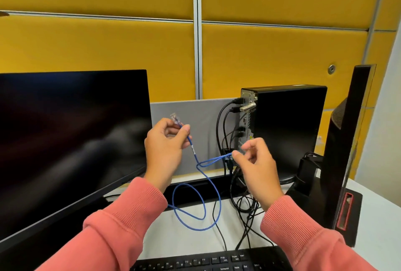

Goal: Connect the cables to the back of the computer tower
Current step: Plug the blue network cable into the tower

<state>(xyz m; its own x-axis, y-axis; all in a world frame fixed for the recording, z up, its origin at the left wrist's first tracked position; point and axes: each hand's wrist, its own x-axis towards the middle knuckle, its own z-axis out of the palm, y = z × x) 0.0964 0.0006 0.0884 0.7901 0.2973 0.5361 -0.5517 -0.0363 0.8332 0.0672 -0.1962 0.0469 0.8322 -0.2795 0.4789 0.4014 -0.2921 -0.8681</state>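
Two hands grip the blue Ethernet cable (pixel 196 159): left hand (pixel 165 147) pinches near the clear plug (pixel 175 119), pointing up-left; right hand (pixel 256 162), pinching slack, sits nearer the computer tower (pixel 286 127) rear ports.

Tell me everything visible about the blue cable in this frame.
The blue cable is thin, round and looks plastic-coated. Its clear plug points up, unplugged, above the left hand, which pinches the cable just below it. A pale tag sits on the cable under that grip. The right hand pinches it farther along, near the back of the computer tower. Between and below the hands it hangs in loose loops over the desk.
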